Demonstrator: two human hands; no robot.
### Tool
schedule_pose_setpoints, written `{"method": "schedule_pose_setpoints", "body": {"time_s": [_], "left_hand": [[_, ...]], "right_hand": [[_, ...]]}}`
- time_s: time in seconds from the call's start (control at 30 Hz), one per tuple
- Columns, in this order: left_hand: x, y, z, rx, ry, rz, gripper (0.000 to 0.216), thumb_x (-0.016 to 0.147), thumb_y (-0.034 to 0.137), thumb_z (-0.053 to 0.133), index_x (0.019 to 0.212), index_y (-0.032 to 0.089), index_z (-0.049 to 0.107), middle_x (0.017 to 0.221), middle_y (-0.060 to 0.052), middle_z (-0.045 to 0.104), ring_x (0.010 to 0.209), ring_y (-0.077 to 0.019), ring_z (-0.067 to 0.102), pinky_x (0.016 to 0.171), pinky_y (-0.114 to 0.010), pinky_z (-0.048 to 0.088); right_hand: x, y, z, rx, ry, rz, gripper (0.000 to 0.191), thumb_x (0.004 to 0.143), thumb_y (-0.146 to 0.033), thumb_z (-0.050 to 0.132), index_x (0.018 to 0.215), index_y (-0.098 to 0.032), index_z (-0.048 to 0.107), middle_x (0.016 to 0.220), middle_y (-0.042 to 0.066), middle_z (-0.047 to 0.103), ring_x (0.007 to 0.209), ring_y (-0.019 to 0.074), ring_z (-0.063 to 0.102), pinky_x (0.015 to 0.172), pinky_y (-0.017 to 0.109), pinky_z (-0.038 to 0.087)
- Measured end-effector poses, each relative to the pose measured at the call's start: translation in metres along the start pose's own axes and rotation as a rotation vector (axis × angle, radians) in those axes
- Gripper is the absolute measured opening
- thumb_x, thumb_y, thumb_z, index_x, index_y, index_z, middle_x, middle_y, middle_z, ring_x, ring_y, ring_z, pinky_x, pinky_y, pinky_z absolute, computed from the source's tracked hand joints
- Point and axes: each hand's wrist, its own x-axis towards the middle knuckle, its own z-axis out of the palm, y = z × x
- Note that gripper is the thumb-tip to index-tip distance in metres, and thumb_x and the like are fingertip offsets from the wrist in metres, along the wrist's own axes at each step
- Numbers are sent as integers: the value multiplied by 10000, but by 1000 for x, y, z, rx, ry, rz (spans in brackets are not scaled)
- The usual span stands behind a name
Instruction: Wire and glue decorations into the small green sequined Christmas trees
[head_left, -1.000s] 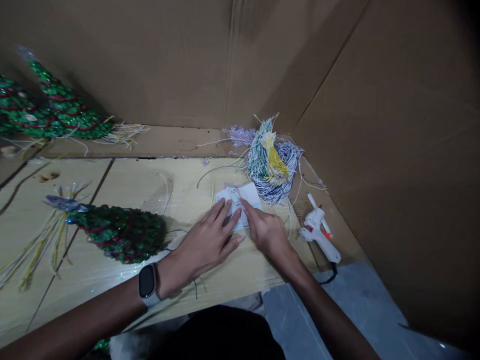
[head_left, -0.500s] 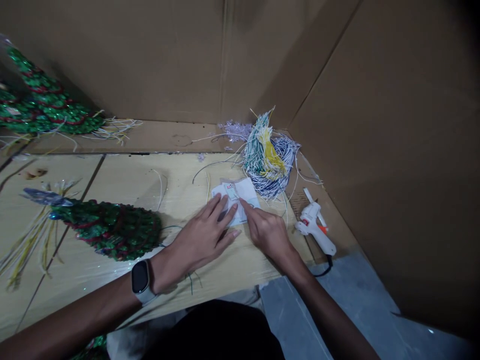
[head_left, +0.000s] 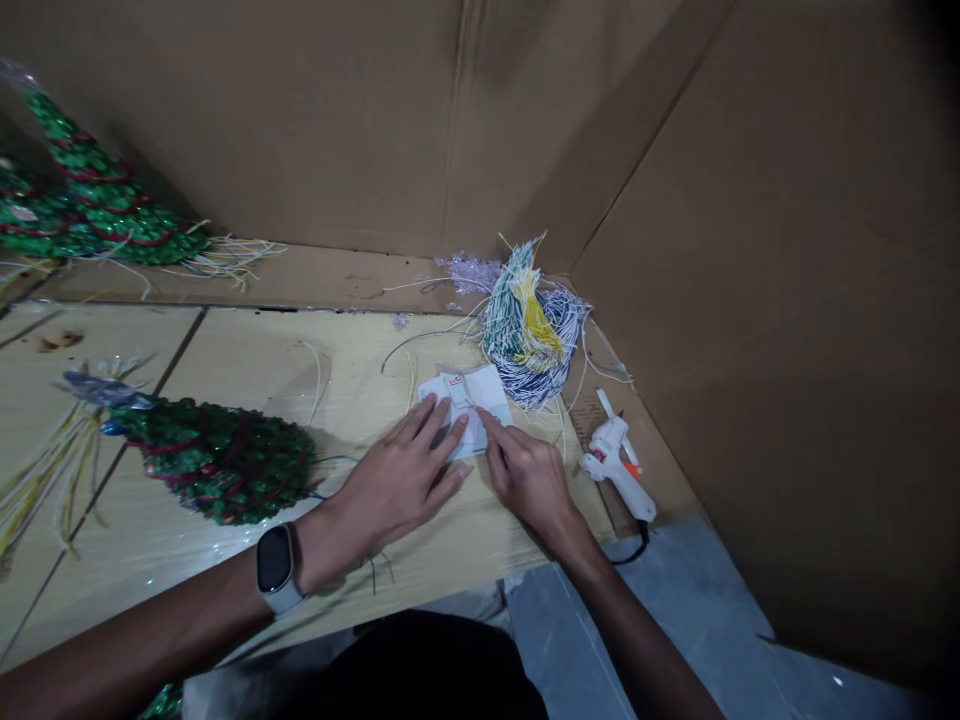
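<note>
Cardboard walls (head_left: 300, 120) close off the far and right sides of a pale wooden board (head_left: 247, 350) wrapped in clear film. Far left, green sequined cones (head_left: 97, 200) with trailing wire ends lie on a ledge. A second green sequined cone (head_left: 217, 460) lies on the board at left, its pale wires fanned leftward. Toward the far right sits a wire bundle (head_left: 529, 345) in green, yellow, navy and white. Nearer, at right, lies a white hot-glue gun (head_left: 611, 465).

A white paper sheet (head_left: 465, 405) lies flat just near the bundle, a small printed label (head_left: 455, 390) on it. The left hand (head_left: 397, 480) rests flat, fingers spread and tips on the sheet, gripping nothing. The right hand (head_left: 529, 480) is bent, its index fingertip (head_left: 482, 417) pressing the sheet; any pinch cannot be told. A smartwatch (head_left: 274, 560) circles the left wrist.
</note>
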Motion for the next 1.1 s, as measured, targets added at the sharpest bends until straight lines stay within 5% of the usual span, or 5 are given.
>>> {"method": "schedule_pose_setpoints", "body": {"time_s": [0.2, 0.77, 1.1], "left_hand": [[0, 1, -3, -53, 20, 1, 639, 1157, 481, 498, 1658, 85, 510, 1773, -264, 409, 1716, -419, 272, 1374, -603, 359], [2, -2, -3, -21, -2, 57, 694, 1146, 536, 478, 1662, 72, 493, 1741, -288, 445, 1697, -440, 315, 1359, -609, 355], [11, 1, -25, 104, -80, 23, 534, 1159, 497, 449, 1549, 180, 632, 1470, -211, 651, 1401, -398, 600, 1173, -562, 489]], "right_hand": [[-4, 1, -1, -28, 56, 58, 504, 1105, -189, 501, 1595, -221, 617, 1100, 85, 850, 895, 193, 800, 820, 256, 575], [2, -18, -7, -261, -217, 164, 585, 1164, -271, 376, 1747, -238, 383, 1254, 138, 842, 971, 224, 834, 820, 278, 594], [1, -15, -9, -97, -130, 155, 507, 1186, -334, 386, 1680, -303, 497, 1313, 66, 836, 1069, 220, 823, 898, 273, 588]]}}
